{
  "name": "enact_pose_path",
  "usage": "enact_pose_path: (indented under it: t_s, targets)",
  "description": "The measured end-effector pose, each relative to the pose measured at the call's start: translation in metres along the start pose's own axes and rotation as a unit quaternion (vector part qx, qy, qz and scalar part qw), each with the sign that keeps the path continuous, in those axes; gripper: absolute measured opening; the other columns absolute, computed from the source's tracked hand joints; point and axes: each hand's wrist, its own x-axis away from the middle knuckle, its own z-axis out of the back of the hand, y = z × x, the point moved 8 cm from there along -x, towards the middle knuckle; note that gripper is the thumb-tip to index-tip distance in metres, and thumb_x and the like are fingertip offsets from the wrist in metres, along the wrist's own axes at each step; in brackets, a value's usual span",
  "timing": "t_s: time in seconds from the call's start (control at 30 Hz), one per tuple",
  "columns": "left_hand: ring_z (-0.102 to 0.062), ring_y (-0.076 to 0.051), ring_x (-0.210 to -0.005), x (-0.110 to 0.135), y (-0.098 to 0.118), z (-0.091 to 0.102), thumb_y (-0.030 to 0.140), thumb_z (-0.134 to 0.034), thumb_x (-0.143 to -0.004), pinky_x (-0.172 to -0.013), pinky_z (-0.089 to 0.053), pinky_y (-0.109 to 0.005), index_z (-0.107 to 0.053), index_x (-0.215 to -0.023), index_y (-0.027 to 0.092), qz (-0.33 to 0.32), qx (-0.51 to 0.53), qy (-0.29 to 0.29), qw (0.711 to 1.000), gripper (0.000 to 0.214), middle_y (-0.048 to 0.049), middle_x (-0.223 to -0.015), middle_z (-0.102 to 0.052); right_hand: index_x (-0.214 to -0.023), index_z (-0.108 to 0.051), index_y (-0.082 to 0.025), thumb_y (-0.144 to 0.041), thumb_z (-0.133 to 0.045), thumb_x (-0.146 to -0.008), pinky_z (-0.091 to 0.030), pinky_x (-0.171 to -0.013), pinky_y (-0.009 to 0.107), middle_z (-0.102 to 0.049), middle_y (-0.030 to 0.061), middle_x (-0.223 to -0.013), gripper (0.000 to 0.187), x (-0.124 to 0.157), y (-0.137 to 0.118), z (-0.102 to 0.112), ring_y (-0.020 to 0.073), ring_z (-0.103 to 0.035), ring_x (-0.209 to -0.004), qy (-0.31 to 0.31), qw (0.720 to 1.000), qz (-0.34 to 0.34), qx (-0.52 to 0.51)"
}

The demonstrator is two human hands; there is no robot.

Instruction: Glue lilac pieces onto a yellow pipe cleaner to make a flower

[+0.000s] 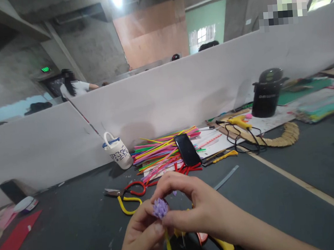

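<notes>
A small purple flower (160, 209) with a ruffled head is pinched between my two hands, low in the middle of the view. A flat yellow-green strip (169, 246) hangs down beneath it. My left hand (143, 234) is closed around the flower's lower left side, thumb and forefinger pressed near its base. My right hand (190, 204) curves over from the right, its thumb and fingertips on the flower's edge. Scissors (126, 193) with one red and one yellow handle lie just left of the hands. Partly hidden beneath my right hand are yellow-handled tools (224, 245).
Behind the hands lie many coloured craft strips (157, 152) and a black phone (187, 149). A white cup (118, 154) stands left of them. To the right are a yellow glue gun (240, 122) with its cord, a yellow cutter (225, 155) and a black bin (265, 96). A white partition (165, 98) borders the table.
</notes>
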Motion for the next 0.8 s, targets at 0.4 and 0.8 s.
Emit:
enact_pose_path:
  t_s: [0.4,0.8]
  targets:
    - [-0.054,-0.013,-0.058,-0.0011,-0.0014,0.0029,0.026,-0.090,-0.046,-0.059,-0.045,-0.022,-0.077,-0.061,0.020,0.001,-0.011,-0.010,1.000,0.021,-0.0009,-0.059,-0.063,-0.079,-0.065,-0.019,-0.008,-0.068,-0.066,-0.044,-0.081,0.029,-0.056,-0.0022,-0.087,0.017,0.0022,-0.0004,-0.0012,0.0139,-0.054,-0.083,-0.033,0.999,0.004,-0.039]
    - [-0.054,-0.010,-0.055,-0.0014,-0.0007,0.0021,0.027,-0.093,-0.040,-0.057,-0.046,-0.019,-0.077,-0.061,0.020,0.002,-0.010,0.015,1.000,0.028,0.0002,-0.056,-0.063,-0.079,-0.062,-0.018,-0.006,-0.070,-0.063,-0.043,-0.079,0.029,-0.056,-0.0017,-0.086,0.021,0.0004,-0.0046,-0.0010,0.0150,-0.054,-0.083,-0.015,0.999,0.042,-0.003]
